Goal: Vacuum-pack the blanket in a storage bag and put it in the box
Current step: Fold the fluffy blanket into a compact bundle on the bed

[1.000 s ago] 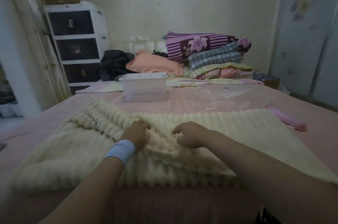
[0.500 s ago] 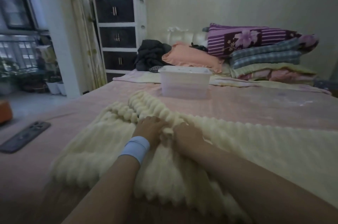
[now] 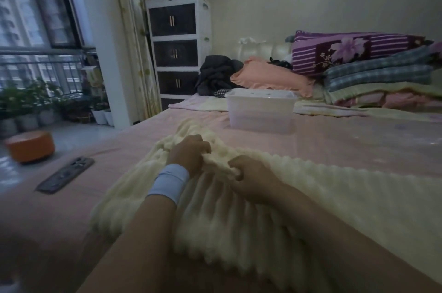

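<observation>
Blanket (image 3: pixel 311 197), cream and ribbed, lies spread along the near edge of the bed (image 3: pixel 334 144). Left hand (image 3: pixel 191 153) and right hand (image 3: pixel 251 178), close together, each pinch a gathered ridge of it with curled fingers. Box (image 3: pixel 260 111) stands well apart, toward the bed's head. Judged step: folding; bagging not begun. Next move calls for carrying the pinched fold over evenly.

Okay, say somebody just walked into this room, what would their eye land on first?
First the cream blanket, ribbed and fluffy, spread over the near side of the pink bed, with the left hand and right hand gripping a bunched fold at its middle. Beyond it a clear plastic box sits on the bed, and a colourful stack of folded bedding is piled at the far right.
</observation>
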Motion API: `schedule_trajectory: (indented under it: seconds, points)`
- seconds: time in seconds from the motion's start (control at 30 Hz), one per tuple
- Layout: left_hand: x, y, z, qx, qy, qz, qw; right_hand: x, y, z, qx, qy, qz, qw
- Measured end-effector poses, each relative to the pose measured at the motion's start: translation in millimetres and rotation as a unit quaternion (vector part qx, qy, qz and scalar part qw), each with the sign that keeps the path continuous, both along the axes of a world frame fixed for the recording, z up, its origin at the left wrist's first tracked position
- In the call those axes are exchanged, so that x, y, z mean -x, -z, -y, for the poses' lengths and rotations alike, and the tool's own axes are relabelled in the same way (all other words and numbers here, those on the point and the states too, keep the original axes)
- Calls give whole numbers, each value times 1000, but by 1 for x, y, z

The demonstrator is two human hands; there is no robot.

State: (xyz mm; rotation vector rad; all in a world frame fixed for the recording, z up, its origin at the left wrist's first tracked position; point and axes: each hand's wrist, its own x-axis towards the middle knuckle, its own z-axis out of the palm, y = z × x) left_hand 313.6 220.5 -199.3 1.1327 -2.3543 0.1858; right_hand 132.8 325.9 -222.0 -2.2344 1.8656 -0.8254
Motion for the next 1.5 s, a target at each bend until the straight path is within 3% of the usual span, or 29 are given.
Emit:
schedule_trajectory:
  seconds: [0.1, 0.23, 0.3, 0.37, 0.43, 0.53, 0.63, 0.73, 0.9, 1.0, 1.07, 1.13, 1.27, 1.33, 1.4, 1.43, 1.5]
  points:
    - [-24, -26, -33, -32, -66, 77, 994, -20, -15, -5, -76, -61, 11, 995]
    - [-47, -16, -67, -287, -64, 185, 938, -35, -9, -9, -287, -82, -128, 946]
    - [-67, 3, -74, -340, -38, 145, 928, -48, -3, -10, -335, -77, -160, 925]
    - [-85, 15, -72, -356, -50, -3, 933, -64, -3, -9, -309, -49, -116, 943]
    - [-105, 21, -64, -310, -109, -142, 934, -86, -2, -6, -202, -11, -104, 974]
    - [-128, 26, -54, -224, -198, -187, 936, -125, 11, 0, -40, -20, -152, 987]
    - [-135, 30, -46, -259, -244, -173, 918, -153, 32, 11, -39, -10, -164, 986]
    - [-133, 35, -39, -283, -200, -174, 922, -152, 37, 26, -35, 23, -197, 980]
    - [-121, 28, -27, -238, -65, -155, 957, -106, 6, 54, -83, 40, -2, 996]
    - [-109, 29, -6, -120, -89, -48, 988, -85, 0, 56, -51, 19, 179, 982]
    - [-98, 35, 10, -87, -101, -49, 990, -82, 1, 54, -46, -16, 265, 963]
    - [-86, 41, 21, -66, -92, -71, 991, -82, 6, 55, -48, -60, 290, 954]
    - [-105, 22, 17, -69, -98, -205, 972, -82, 8, 60, 18, -101, 215, 971]
    - [-129, 5, 9, 53, -100, -224, 968, -89, 5, 59, 68, -125, 177, 974]
    - [-151, -8, 1, 153, -147, -169, 963, -101, 5, 57, 71, -163, 125, 976]
    - [-160, -14, -5, 104, -185, -123, 969, -109, 5, 55, 24, -180, 84, 980]
    - [-170, -11, -11, -142, -255, 25, 956, -118, 9, 46, -140, -196, -20, 970]
